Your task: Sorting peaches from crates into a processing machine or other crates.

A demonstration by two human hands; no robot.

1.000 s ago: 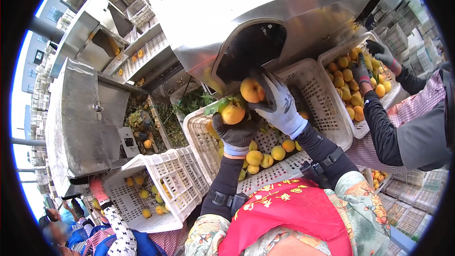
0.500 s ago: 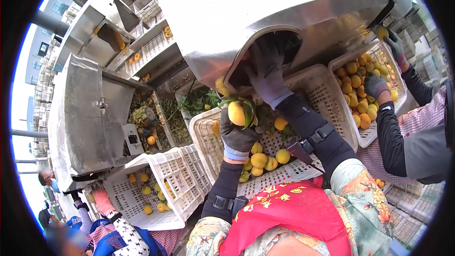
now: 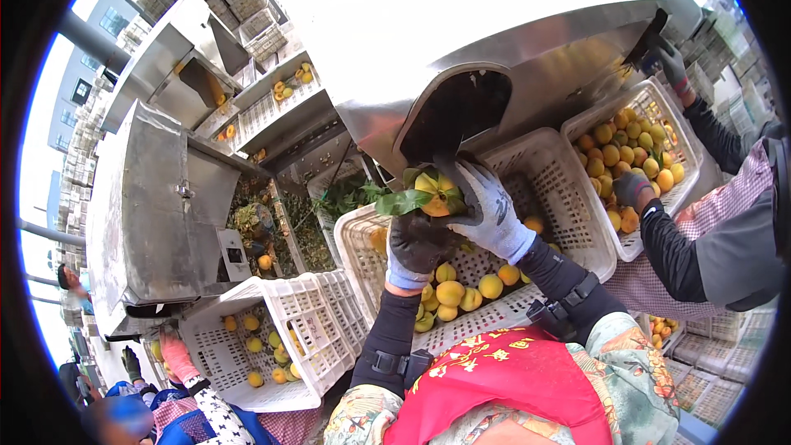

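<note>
In dark-palmed work gloves, my two hands meet over the near white crate. My left hand point(image 3: 417, 245) is closed around the underside of a yellow peach point(image 3: 437, 200) with green leaves point(image 3: 404, 202) attached. From the right, my right hand point(image 3: 492, 208) has its fingers against the same peach, closed on it; part of the grip is hidden by the glove. Beneath them, several yellow peaches point(image 3: 450, 293) lie in the white plastic crate point(image 3: 568, 173). Just beyond my hands is the dark oval opening point(image 3: 461, 111) of a metal machine point(image 3: 535, 41).
At right, a co-worker's gloved hand point(image 3: 633, 189) is over a crate full of peaches point(image 3: 626, 148). Another person's pink-gloved hand point(image 3: 177, 354) is beside the tilted left crate point(image 3: 317, 338). Leaves and debris point(image 3: 255, 222) lie by the grey metal housing point(image 3: 148, 198).
My right hand has come out of the machine's opening and down to the peach in my left hand. The co-worker's far hand at right has moved up toward the machine.
</note>
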